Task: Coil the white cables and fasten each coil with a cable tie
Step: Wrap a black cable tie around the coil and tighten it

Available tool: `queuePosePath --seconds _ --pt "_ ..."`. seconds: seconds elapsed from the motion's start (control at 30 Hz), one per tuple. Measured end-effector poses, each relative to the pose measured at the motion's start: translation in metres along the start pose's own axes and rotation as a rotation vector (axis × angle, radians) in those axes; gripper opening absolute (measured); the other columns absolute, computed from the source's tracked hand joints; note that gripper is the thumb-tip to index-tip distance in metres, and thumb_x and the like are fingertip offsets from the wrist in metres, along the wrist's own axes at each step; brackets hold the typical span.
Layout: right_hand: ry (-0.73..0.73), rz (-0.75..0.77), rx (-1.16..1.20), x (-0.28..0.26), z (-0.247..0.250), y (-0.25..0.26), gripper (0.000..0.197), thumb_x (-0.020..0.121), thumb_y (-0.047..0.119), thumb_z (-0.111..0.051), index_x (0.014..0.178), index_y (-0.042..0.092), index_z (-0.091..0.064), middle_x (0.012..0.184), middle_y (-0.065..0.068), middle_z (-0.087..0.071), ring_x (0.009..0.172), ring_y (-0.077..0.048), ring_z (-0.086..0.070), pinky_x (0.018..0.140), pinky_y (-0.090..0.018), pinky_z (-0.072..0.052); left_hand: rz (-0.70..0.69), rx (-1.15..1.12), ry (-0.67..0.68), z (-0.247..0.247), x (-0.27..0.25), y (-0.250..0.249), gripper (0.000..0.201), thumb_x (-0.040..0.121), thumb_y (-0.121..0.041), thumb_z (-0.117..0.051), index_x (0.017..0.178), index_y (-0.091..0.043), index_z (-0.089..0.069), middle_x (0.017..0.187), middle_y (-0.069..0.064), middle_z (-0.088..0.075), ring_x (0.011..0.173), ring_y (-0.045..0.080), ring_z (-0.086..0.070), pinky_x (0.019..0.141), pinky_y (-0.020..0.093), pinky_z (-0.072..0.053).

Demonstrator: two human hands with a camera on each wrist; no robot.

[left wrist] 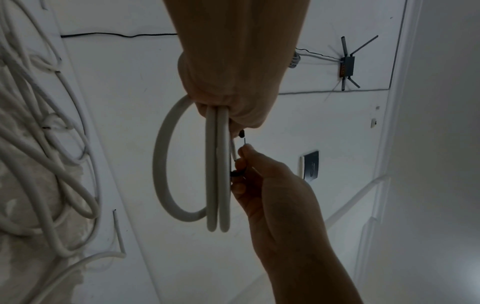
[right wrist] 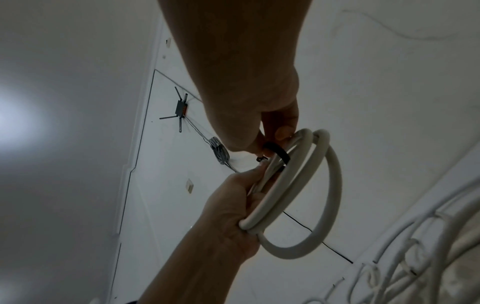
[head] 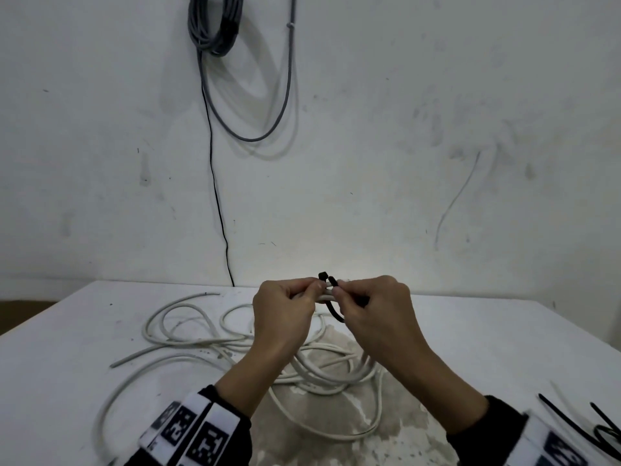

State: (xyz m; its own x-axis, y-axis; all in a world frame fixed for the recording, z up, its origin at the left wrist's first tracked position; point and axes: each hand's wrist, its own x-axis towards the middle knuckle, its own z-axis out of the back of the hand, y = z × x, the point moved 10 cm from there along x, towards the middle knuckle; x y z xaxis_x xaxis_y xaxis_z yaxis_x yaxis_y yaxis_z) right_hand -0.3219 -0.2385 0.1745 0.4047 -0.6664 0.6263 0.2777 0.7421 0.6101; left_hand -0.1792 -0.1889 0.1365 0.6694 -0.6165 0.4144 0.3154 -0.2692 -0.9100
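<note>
Both hands are raised above the white table. My left hand grips a small coil of white cable of a few turns. A black cable tie loops round the coil's strands. Its head sticks up beside my left fingertips. My right hand pinches the tie's tail end close to that head. In the right wrist view the black cable tie crosses the coil just under my right fingertips. The left hand holds the coil from below.
Loose white cables sprawl tangled on the table under and left of my hands. Spare black cable ties lie at the lower right edge. A grey cable bundle hangs on the wall behind, with a thin black wire running down.
</note>
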Motion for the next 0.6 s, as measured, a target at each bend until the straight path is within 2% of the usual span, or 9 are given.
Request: queuePosePath --seconds 0.07,0.13,0.23,0.33,0.43,0.6 --pt "0.010 0.002 -0.009 0.000 -0.001 -0.001 0.017 0.087 0.019 -0.061 0.089 0.019 -0.077 0.045 0.009 -0.054 0.041 -0.008 -0.043 0.047 -0.017 -0.029 -0.022 0.015 0.001 0.000 -0.001 -0.003 0.012 0.082 -0.017 -0.068 0.076 -0.022 -0.077 0.069 -0.012 -0.074 0.075 -0.003 -0.068 0.073 0.018 -0.050" --pt "0.011 0.007 -0.003 0.000 -0.002 -0.001 0.016 0.087 0.019 -0.061 0.088 0.021 -0.077 0.036 0.012 -0.044 0.041 -0.007 -0.044 0.044 -0.014 -0.027 -0.044 0.035 0.013 -0.001 -0.002 -0.006 0.012 0.083 -0.016 -0.067 0.079 -0.020 -0.077 0.071 -0.010 -0.075 0.076 -0.005 -0.067 0.072 0.016 -0.049" --pt "0.016 0.017 -0.006 0.000 -0.002 -0.001 0.017 0.087 0.018 -0.061 0.085 0.021 -0.078 0.037 0.011 -0.045 0.041 -0.008 -0.043 0.044 -0.014 -0.026 -0.068 0.051 0.019 -0.002 -0.003 -0.009 0.012 0.083 -0.016 -0.067 0.080 -0.021 -0.078 0.072 -0.008 -0.075 0.077 -0.009 -0.066 0.068 0.011 -0.049" --pt "0.012 0.025 -0.021 -0.001 -0.001 0.001 0.019 0.086 0.017 -0.059 0.080 0.018 -0.077 0.039 0.009 -0.045 0.040 -0.010 -0.040 0.045 -0.016 -0.027 -0.091 0.062 0.021 -0.003 -0.004 -0.012 0.015 0.083 -0.014 -0.066 0.077 -0.021 -0.077 0.067 -0.013 -0.074 0.073 -0.011 -0.065 0.063 0.005 -0.046" --pt "0.007 0.029 -0.041 0.000 -0.001 0.002 0.021 0.086 0.016 -0.058 0.077 0.016 -0.077 0.040 0.011 -0.045 0.040 -0.010 -0.040 0.047 -0.019 -0.028 -0.087 0.037 0.023 -0.004 -0.005 -0.012 0.018 0.083 -0.011 -0.066 0.073 -0.022 -0.076 0.060 -0.018 -0.070 0.070 -0.010 -0.065 0.063 0.004 -0.047" --pt "0.001 0.033 -0.062 0.000 0.000 0.003 0.022 0.085 0.015 -0.057 0.072 0.014 -0.075 0.041 0.008 -0.049 0.042 -0.011 -0.044 0.044 -0.015 -0.028 -0.122 0.036 0.022 -0.005 -0.006 -0.015 0.015 0.082 -0.010 -0.067 0.076 -0.019 -0.077 0.063 -0.014 -0.072 0.071 -0.008 -0.067 0.064 0.004 -0.046"
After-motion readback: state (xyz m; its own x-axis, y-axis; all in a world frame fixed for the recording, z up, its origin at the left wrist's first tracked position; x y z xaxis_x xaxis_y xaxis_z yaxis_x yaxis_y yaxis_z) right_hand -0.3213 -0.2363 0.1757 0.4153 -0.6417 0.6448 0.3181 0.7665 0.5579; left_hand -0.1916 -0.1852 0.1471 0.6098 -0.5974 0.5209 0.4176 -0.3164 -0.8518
